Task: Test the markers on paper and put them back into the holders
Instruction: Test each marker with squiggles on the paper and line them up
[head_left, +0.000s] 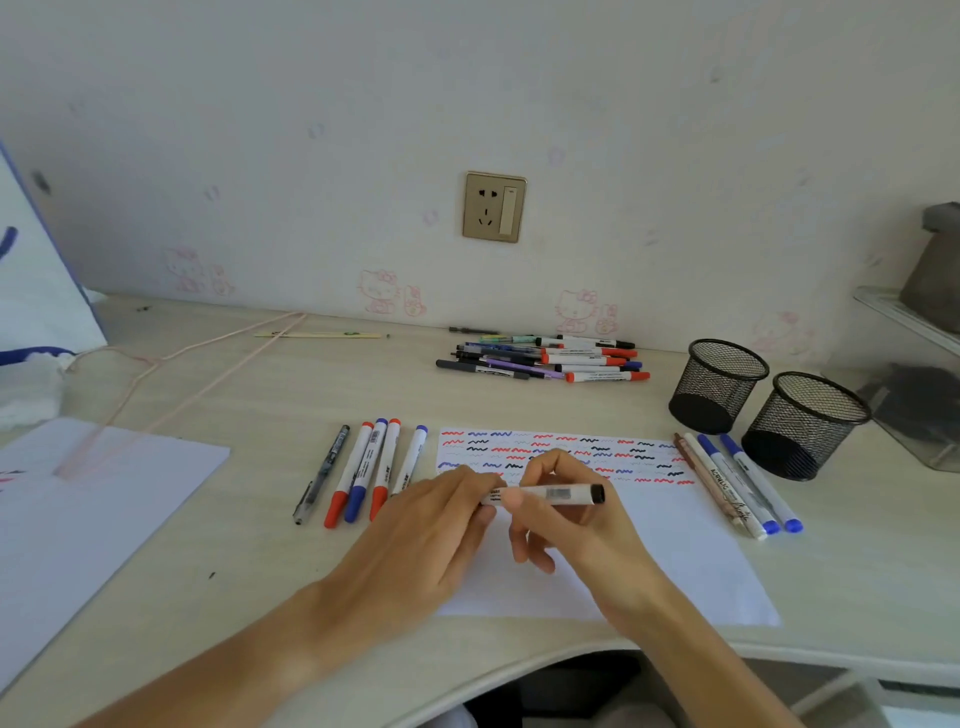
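Note:
A white marker with a black end (558, 493) is held level above the paper (649, 545), which carries rows of red, blue and black squiggles. My left hand (431, 525) grips the marker's left end, which the fingers hide. My right hand (566, 514) pinches the barrel in the middle. Several markers (363, 467) lie in a row left of the paper, and several more (737, 483) lie at its right edge. Two black mesh holders (719, 384) (805, 423) stand at the right, both holding nothing that I can see.
A pile of pens and markers (545, 358) lies near the wall. Another sheet (78, 519) lies at the left, under a pink wire hanger (171, 374). A white bag (36, 291) stands far left. A clear box (914, 410) sits behind the holders.

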